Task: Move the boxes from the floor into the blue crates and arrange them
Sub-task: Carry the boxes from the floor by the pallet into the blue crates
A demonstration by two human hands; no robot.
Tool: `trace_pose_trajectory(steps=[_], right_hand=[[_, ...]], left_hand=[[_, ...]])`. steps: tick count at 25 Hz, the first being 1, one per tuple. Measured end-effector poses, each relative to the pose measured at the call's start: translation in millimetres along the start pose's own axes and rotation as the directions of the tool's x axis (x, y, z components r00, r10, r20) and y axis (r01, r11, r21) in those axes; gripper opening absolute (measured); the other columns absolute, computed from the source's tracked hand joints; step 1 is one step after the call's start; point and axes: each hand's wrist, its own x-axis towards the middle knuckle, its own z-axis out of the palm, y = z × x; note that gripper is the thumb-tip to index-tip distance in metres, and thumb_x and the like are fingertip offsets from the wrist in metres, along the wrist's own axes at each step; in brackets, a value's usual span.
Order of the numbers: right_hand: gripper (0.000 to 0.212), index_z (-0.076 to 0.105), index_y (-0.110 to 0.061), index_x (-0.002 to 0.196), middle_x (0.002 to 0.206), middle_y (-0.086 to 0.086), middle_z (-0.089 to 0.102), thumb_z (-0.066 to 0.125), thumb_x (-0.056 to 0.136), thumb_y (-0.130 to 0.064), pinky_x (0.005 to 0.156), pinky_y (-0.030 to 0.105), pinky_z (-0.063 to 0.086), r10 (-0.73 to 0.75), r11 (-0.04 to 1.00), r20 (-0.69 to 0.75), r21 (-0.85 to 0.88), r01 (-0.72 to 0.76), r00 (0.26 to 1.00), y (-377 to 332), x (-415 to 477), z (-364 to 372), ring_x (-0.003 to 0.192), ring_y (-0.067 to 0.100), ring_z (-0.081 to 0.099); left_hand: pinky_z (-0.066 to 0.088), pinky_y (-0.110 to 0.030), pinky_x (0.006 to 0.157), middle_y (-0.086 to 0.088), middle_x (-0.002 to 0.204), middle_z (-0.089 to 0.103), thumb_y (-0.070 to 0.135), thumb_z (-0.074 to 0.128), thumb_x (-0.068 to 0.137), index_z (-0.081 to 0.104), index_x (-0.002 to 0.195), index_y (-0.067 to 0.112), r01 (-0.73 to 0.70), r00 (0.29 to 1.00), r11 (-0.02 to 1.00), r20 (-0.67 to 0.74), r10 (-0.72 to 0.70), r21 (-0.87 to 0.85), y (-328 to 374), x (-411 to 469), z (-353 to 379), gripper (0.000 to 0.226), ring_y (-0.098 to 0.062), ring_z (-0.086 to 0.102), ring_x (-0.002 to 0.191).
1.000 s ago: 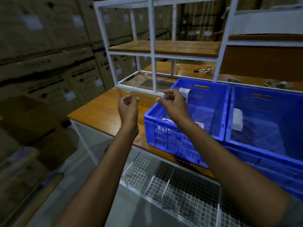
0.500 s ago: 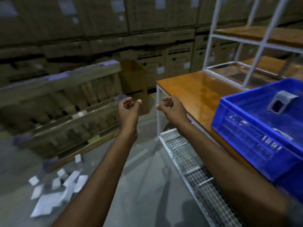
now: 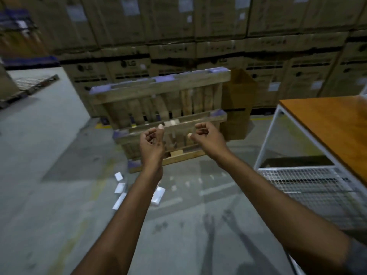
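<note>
Several small white boxes (image 3: 120, 187) lie scattered on the grey concrete floor, partly hidden behind my left forearm. My left hand (image 3: 152, 141) is raised in front of me with loosely curled fingers and holds nothing. My right hand (image 3: 207, 138) hangs level with it, a little to the right, fingers also loosely curled and empty. Both hands are well above the boxes. The blue crates are out of view.
A wooden pallet (image 3: 162, 108) leans upright against stacked cardboard cartons (image 3: 178, 46) straight ahead. The wooden table top (image 3: 327, 120) with white frame and wire mesh shelf (image 3: 309, 187) stands at right. Another pallet (image 3: 29, 84) lies at far left.
The view has swung left from the table and blue crates toward the floor and the pallet. Both hands stayed raised and empty; the white boxes on the floor came into view.
</note>
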Motion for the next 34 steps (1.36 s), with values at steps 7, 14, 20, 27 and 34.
trace_pose_trajectory(steps=[7,14,20,27,34], right_hand=[[0.043,0.058,-0.021,0.124,0.114,-0.001,0.061,0.076,0.086,-0.029,0.096,0.037,0.054,-0.035,0.998,0.096,-0.044,0.04,0.995,-17.9,26.3,141.9,0.106,0.015,0.06],[0.044,0.059,-0.019,0.122,0.115,-0.001,0.062,0.078,0.084,-0.029,0.095,0.036,0.054,-0.035,0.996,0.247,-0.077,0.056,0.968,-18.3,62.6,237.9,0.107,0.015,0.061],[0.045,0.059,-0.015,0.123,0.114,0.003,0.062,0.079,0.083,-0.025,0.097,0.045,0.055,-0.019,0.997,0.358,-0.062,0.044,0.934,-6.9,119.0,296.8,0.105,0.018,0.062],[0.042,0.059,-0.022,0.118,0.112,-0.002,0.063,0.079,0.082,-0.03,0.093,0.047,0.057,-0.049,0.991,0.437,-0.092,0.099,0.898,2.4,210.8,334.8,0.102,0.015,0.063],[0.045,0.06,-0.021,0.116,0.111,-0.002,0.064,0.081,0.077,-0.032,0.097,0.039,0.054,-0.021,0.993,0.481,-0.088,0.072,0.876,14.6,279.5,390.5,0.103,0.014,0.063]], left_hand=[[0.046,-0.006,0.056,0.0,0.1,0.063,0.014,0.077,0.088,0.06,0.114,0.013,0.049,0.981,0.998,-0.19,-0.039,0.044,5.4,61.7,-127.9,0.031,-0.009,0.06,0.087],[0.047,-0.014,0.076,-0.006,0.117,0.067,0.016,0.08,0.085,0.06,0.125,0.013,0.12,0.933,0.991,-0.348,-0.092,0.058,-15.7,103.8,-202.1,0.044,-0.011,0.064,0.1],[0.047,-0.021,0.084,-0.006,0.117,0.066,0.013,0.078,0.087,0.059,0.128,0.011,0.155,0.891,0.985,-0.442,-0.107,0.075,-35.2,152.1,-226.8,0.045,-0.009,0.061,0.095],[0.048,-0.023,0.074,0.0,0.115,0.065,0.015,0.076,0.089,0.061,0.124,0.014,0.169,0.835,0.983,-0.54,-0.107,0.066,-53.8,222.5,-225.4,0.038,-0.005,0.06,0.09],[0.047,-0.029,0.082,-0.005,0.12,0.067,0.012,0.075,0.088,0.063,0.124,0.011,0.235,0.804,0.97,-0.574,-0.156,0.066,-79.5,283.3,-234.0,0.038,-0.013,0.061,0.097]])
